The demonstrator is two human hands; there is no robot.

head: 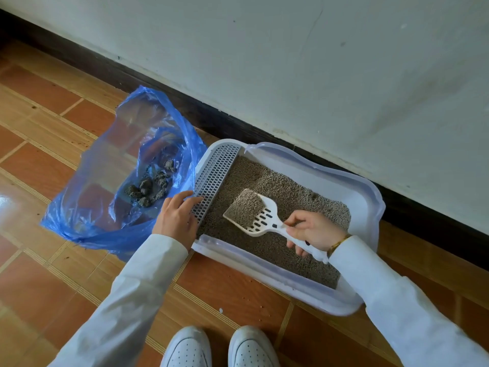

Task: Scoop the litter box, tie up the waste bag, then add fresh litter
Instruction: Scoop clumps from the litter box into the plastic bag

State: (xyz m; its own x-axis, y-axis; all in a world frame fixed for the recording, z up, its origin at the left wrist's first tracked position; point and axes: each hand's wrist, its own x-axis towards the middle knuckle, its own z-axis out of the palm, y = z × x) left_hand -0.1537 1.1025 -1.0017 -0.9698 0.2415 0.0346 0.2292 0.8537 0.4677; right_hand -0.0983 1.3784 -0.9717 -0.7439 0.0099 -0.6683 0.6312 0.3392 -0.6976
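Note:
A white litter box with grey-brown litter stands on the floor against the wall. Its slotted grille step runs along the left side. My right hand grips the handle of a white slotted scoop, held above the litter with a heap of litter on its blade. My left hand rests on the grille's near end, fingers fairly straight. Left of the box, an open blue waste bag lies on the floor with several dark clumps inside.
The box sits beside a dark skirting board under a pale wall. Orange-brown floor tiles surround it, with a few stray grains near the box. My two white shoes stand at the bottom edge.

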